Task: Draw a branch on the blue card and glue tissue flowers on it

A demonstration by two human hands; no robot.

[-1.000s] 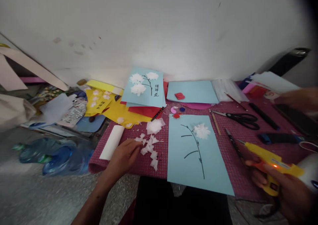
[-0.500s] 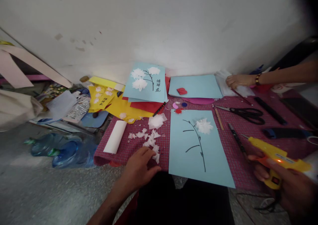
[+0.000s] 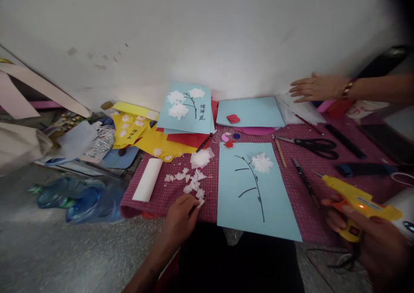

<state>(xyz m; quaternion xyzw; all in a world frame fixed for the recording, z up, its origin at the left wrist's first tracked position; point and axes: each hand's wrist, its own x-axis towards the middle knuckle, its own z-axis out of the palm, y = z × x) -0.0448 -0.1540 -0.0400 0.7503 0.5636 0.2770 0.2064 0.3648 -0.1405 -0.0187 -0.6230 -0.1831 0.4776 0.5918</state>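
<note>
Your left hand (image 3: 181,217) is at the near edge of the cloth-covered counter (image 3: 210,214), left of the light-blue sheet (image 3: 237,217). Its fingers (image 3: 191,201) are pinched together on a small white scrap (image 3: 201,203), beside the loose white paper pieces (image 3: 194,182). Your right hand (image 3: 368,237) has its fingers wrapped round the yellow glue gun (image 3: 349,190); an orange light glows on its side. Nozzle points left, near the patterned pen (image 3: 304,179) and apart from the sheet. Whether you are squeezing the trigger, cannot tell.

Sheet lies flat in front of you: black drawn stem (image 3: 258,187) with side branches, one white paper flower (image 3: 261,163) at the stem's upper right. To your left, a white roll (image 3: 148,179) and a pad of white tissue (image 3: 202,158). To your right, a wooden stick (image 3: 280,153) and black-handled scissors (image 3: 312,147), blades toward the sheet.

Behind, a blue card (image 3: 186,123) with three white blooms rests on coloured paper. At far right, another person's hand (image 3: 320,87), fingers spread, is above clear plastic sleeves (image 3: 299,109).
</note>
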